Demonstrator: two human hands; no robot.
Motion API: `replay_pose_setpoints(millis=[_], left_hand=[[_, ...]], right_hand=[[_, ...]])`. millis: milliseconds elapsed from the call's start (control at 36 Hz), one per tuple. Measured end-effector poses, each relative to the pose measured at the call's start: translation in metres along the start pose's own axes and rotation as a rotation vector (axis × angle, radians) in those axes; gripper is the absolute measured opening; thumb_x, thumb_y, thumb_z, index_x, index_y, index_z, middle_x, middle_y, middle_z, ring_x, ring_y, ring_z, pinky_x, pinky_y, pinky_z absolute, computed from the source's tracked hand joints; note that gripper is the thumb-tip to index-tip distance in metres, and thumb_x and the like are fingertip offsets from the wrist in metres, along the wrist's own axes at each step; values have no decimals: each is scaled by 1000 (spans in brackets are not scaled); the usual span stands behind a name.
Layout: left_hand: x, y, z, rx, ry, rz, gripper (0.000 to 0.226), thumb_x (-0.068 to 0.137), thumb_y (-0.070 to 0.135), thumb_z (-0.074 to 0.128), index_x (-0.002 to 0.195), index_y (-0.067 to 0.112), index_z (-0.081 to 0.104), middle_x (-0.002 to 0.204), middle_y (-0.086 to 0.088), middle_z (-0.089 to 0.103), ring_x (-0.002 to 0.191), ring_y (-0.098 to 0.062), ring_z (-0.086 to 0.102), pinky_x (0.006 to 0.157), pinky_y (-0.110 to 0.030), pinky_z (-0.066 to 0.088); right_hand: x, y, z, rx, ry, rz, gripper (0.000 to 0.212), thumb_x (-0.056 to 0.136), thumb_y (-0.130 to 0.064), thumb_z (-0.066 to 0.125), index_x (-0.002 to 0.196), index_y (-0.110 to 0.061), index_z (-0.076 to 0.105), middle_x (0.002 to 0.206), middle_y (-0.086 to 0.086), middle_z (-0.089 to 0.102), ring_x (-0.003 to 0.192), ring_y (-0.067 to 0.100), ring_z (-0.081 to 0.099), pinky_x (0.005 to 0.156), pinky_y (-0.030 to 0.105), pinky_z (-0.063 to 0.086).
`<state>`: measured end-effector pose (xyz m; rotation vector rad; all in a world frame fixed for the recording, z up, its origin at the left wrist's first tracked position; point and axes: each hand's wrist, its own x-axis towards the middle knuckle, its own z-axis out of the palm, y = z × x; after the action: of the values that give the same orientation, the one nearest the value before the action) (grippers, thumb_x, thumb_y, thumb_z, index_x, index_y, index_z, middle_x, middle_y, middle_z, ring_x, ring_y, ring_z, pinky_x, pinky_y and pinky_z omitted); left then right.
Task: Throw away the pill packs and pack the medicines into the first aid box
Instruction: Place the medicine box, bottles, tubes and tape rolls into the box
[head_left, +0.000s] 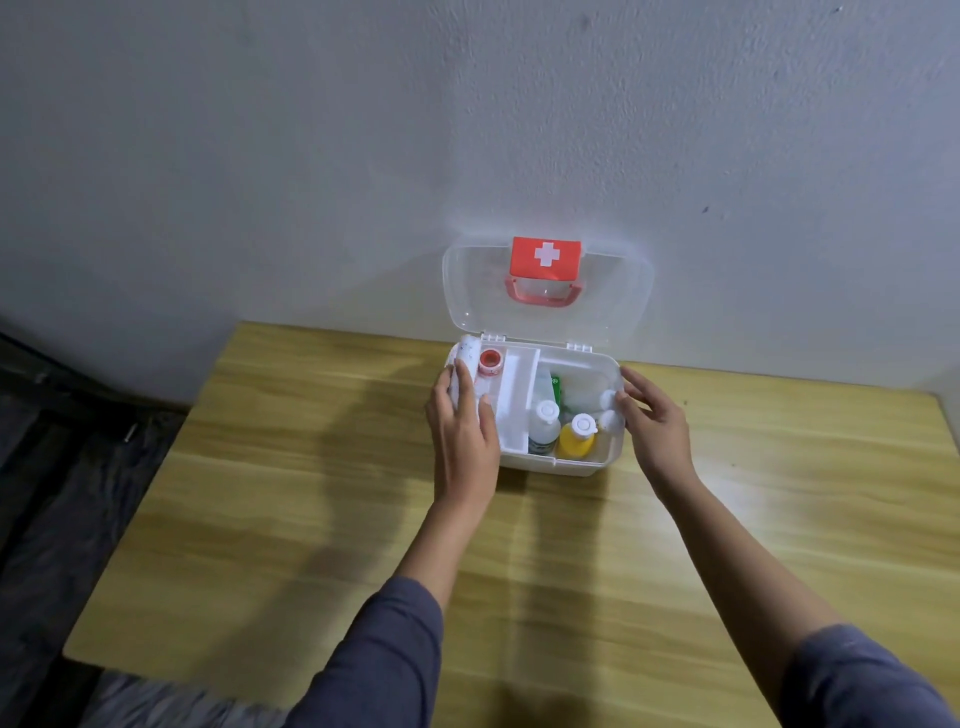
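The white first aid box (550, 465) stands on the wooden table near the wall, its clear lid (613, 296) raised and leaning back, red cross label on top. Inside, a white tray (514, 395) fills the left half, with a red tape roll (490, 360) and a white bandage roll (467, 358). The right half holds a white bottle (544, 427), a yellow bottle (576, 436) and other white bottles. My left hand (462, 431) lies on the box's left side, over the tray's edge. My right hand (654, 415) touches the box's right wall, fingers spread.
The wooden table (311, 493) runs from the wall toward me; its left edge drops off to dark fabric (57, 467) on the floor. A pale wall (363, 156) rises directly behind the box.
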<state>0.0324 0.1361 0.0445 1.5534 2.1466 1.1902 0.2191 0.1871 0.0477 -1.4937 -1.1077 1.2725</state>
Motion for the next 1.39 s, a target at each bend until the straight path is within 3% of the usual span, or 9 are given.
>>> replay_pose_setpoints(millis=[167,306,583,722,861,917,1000,1083,1389], left_hand=[[1,26,18,13,-175,114,48,97,24,32,140,2,35,145,-19,34,134,-30,30,110,-30,23],[2,21,23,120,-276,84,46,95,7,43,140,-1,35,149,-17,30,134,-32,31,112,-35,23],[7,15,11,81,-257,126,41,93,17,48,130,-1,49,138,-15,47,127,-29,40,107,-40,36],[5,-4,-19,15,-108,74,53,91,37,42,135,7,45,138,-14,45,126,-27,40,104,-27,31],[-2,-32,-39,-83,-222,-182,71,91,44,50,147,13,20,155,-8,19,143,-19,14,110,-24,13],[-3,-42,-39,-124,-331,-240,80,87,51,50,149,16,14,157,-5,13,144,-18,11,111,-25,9],[-1,-52,-36,-208,-463,-257,95,74,68,58,146,22,17,151,-3,31,138,-21,31,112,-46,30],[1,-60,-33,-270,-508,-277,100,69,65,68,145,24,18,145,-1,41,132,-19,41,104,-49,40],[-2,-59,-32,-410,-423,-201,93,67,48,77,142,23,29,137,1,48,126,-14,46,102,-45,43]], right_hand=[[1,0,-2,-16,-5,5,34,89,-12,56,121,-24,60,120,7,64,100,20,64,89,35,52],[0,-2,-3,-8,-16,3,34,89,-10,55,120,-24,60,116,6,64,96,19,64,85,32,52],[-2,-14,-3,-193,17,-51,36,90,-11,55,125,-18,56,125,8,60,103,12,55,80,12,47],[-5,-53,7,-396,93,-411,36,89,-8,55,125,-14,55,123,8,58,110,21,55,97,35,45],[9,-97,35,-494,102,-800,37,85,-6,59,122,-5,57,117,15,61,110,23,54,98,14,35],[18,-108,48,-564,64,-863,39,85,-7,61,123,-4,56,122,16,59,117,26,49,102,14,31],[30,-114,63,-736,25,-905,42,81,-8,64,122,-5,57,122,15,59,116,32,50,100,32,38],[40,-117,67,-803,89,-954,35,79,-5,62,114,-6,64,111,13,66,103,33,55,87,39,48],[0,-117,41,-599,-49,-912,25,81,-16,68,105,-7,70,95,8,73,87,17,62,81,17,47]])
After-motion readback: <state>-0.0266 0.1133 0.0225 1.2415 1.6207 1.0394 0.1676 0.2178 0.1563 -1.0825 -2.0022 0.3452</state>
